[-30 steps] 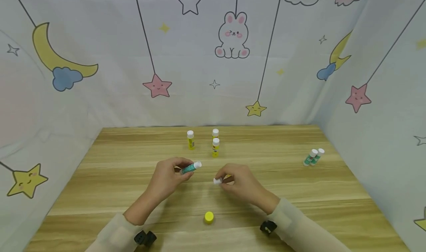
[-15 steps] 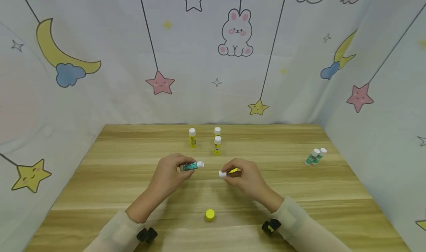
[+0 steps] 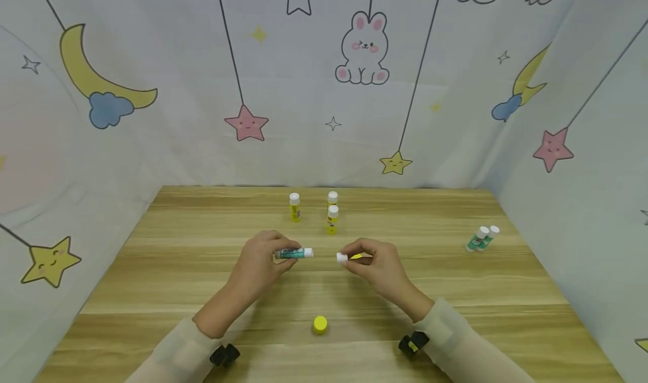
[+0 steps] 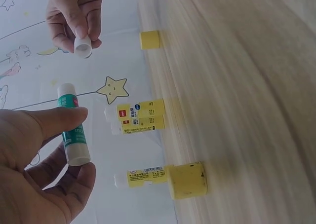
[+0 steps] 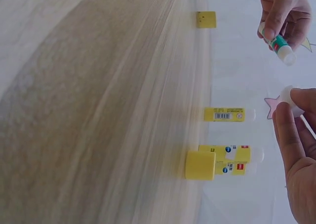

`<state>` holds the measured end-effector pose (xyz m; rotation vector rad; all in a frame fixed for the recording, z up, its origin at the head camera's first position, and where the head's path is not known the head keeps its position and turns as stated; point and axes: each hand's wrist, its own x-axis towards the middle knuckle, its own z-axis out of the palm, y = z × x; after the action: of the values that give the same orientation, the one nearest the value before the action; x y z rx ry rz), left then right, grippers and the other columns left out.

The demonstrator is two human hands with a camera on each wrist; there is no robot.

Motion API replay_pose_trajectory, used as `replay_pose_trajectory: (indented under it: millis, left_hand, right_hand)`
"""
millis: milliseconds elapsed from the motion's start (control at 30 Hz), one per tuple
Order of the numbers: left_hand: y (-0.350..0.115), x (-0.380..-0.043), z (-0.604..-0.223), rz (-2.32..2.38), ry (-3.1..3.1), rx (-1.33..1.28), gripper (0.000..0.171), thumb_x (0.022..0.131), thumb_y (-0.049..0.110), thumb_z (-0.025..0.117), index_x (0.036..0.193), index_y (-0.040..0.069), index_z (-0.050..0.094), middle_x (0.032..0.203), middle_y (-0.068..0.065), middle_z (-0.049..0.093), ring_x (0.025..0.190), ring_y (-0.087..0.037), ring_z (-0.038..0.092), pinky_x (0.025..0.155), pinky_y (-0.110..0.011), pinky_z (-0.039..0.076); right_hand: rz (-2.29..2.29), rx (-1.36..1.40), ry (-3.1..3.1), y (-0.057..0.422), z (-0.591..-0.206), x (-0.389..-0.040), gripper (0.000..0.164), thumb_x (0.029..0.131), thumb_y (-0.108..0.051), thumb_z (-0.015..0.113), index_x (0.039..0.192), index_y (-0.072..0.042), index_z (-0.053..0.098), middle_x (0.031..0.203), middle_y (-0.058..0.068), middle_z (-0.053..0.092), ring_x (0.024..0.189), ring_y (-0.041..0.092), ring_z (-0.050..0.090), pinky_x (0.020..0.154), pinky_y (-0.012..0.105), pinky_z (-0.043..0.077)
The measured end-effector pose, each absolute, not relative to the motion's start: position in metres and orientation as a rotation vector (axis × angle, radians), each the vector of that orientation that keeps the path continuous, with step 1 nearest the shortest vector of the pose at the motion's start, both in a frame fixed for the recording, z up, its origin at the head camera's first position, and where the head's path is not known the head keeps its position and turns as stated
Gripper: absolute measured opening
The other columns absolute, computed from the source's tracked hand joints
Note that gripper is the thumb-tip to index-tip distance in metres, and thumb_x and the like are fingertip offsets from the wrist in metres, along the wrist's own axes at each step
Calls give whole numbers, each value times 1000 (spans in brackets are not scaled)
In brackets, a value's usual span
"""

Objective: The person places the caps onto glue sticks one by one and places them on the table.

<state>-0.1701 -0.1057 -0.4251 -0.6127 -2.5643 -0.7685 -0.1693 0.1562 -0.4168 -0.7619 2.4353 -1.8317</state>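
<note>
My left hand (image 3: 265,255) holds a green glue stick (image 3: 293,253) between thumb and fingers, lying almost level. Its white end points toward my right hand (image 3: 377,262). In the left wrist view the green label of the glue stick (image 4: 74,125) shows beside the thumb. My right hand pinches a small white cap (image 3: 341,257) by thumb and fingertips. The cap's hollow mouth (image 4: 83,50) faces the stick, with a gap between the two. Behind the right fingers a yellow piece (image 3: 357,256) is partly hidden.
Yellow glue sticks with white caps (image 3: 295,207) (image 3: 332,220) stand upright at the back. Two green glue sticks (image 3: 477,239) stand close together at the right. A short yellow cylinder (image 3: 320,325) sits between the forearms on the wooden table (image 3: 228,203).
The green glue stick has turned from slanting to almost level. The right hand has shifted slightly away and lifted the cap, which now lines up with the stick. The head view has shifted a little.
</note>
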Motion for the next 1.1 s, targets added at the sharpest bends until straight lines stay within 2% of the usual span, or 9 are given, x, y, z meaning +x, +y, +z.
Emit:
replay_pose_trajectory:
  millis: [367, 567, 833, 1100]
  left_hand:
    - [-104, -169, -426, -793, -2516, -644, 25, 70, 16, 84, 92, 24, 74, 86, 14, 58, 79, -4, 51, 62, -21, 46]
    - [-102, -169, -427, -782, -2495, -666, 27, 68, 16, 85, 91, 24, 74, 86, 14, 58, 80, -4, 50, 64, -22, 47]
    - [-100, -168, -427, -835, -2481, -691, 27, 68, 15, 85, 91, 24, 74, 88, 15, 57, 81, -4, 51, 63, -20, 47]
    - [-97, -169, -427, -860, -2447, -730, 26, 68, 16, 85, 91, 23, 75, 87, 14, 57, 78, -7, 53, 61, -20, 47]
  right_hand:
    - [-1912, -799, 2369, 153, -419, -172, 17, 78, 9, 70, 95, 4, 66, 100, 15, 65, 93, 31, 63, 75, 32, 54]
    - [-1951, -841, 2357, 147, -419, -173, 16, 76, 7, 72, 90, 5, 67, 96, 16, 66, 88, 34, 64, 74, 35, 55]
    - [-1919, -842, 2378, 142, -417, -171, 15, 78, 3, 73, 91, 2, 67, 97, 13, 67, 86, 32, 65, 74, 34, 55]
    - [-1925, -875, 2365, 138, -414, -171, 16, 79, 5, 71, 94, 3, 66, 97, 14, 66, 86, 32, 65, 73, 34, 55]
